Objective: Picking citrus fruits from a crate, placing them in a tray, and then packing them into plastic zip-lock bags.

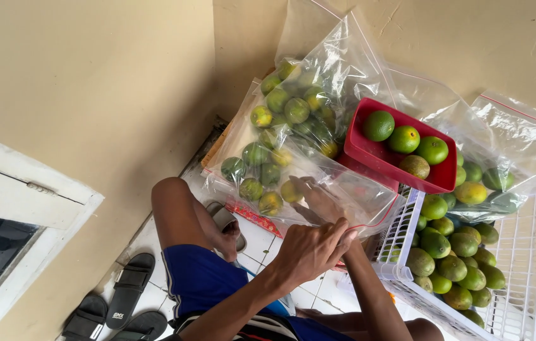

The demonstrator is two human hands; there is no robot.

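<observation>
A clear zip bag (343,69) holding several green and yellowish citrus fruits lies propped against the wall. My left hand (309,252) pinches the bag's open edge by its red zip strip. My right hand (321,201) reaches inside the bag, seen through the plastic, its fingers on a yellow-green citrus fruit (291,191) near the bag's lower end.
A red tray (369,155) with several citrus fruits rests on a white plastic basket (400,230) full of more fruit. More clear bags (520,132) lie at the right. My bent knee (173,199) and black sandals (130,287) are on the tiled floor by a window frame (34,202).
</observation>
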